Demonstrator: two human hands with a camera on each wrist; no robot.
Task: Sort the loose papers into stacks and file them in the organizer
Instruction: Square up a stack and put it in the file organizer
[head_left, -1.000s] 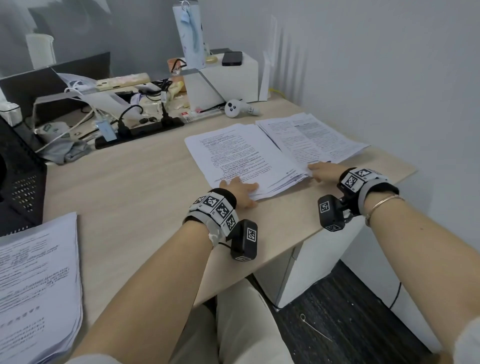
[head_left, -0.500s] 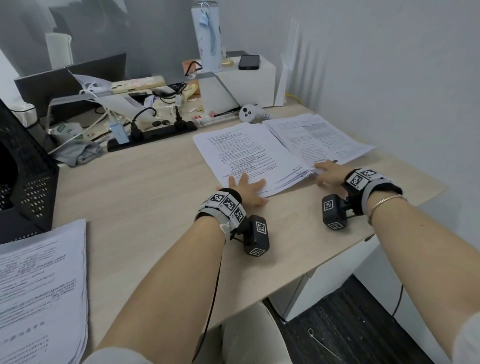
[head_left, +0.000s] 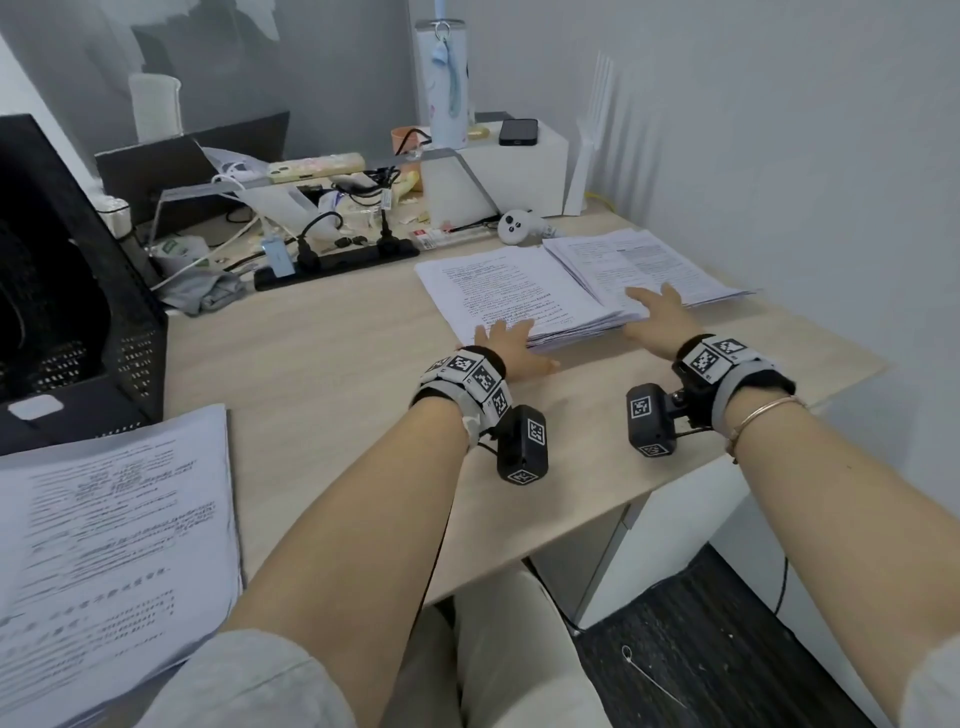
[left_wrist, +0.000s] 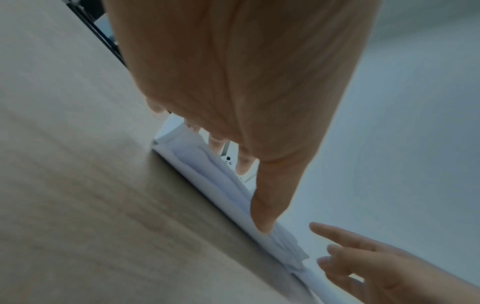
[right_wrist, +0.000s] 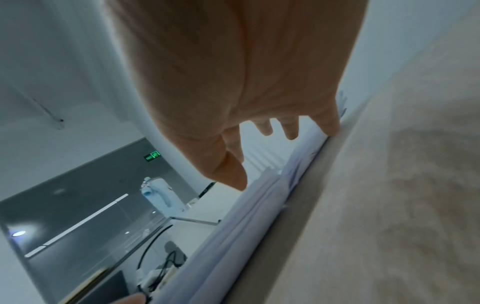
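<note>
The left hand (head_left: 506, 345) lies flat and open at the near edge of the papers (head_left: 514, 296). The right hand (head_left: 657, 317) is open too, fingers spread on top. The papers sit on the desk (head_left: 322, 353), near the wall. They look thin, floppy and slippery, so grab both side edges and squeeze.

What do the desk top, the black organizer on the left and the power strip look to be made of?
Desk top: pale wood-look board, matt; faint grain lines, likely laminate rather than solid wood. Organizer: black perforated sheet, probably metal; rows of small punched holes show in its wall. Power strip: black smooth casing with plugs in it, probably plastic; too small to be sure.
</note>
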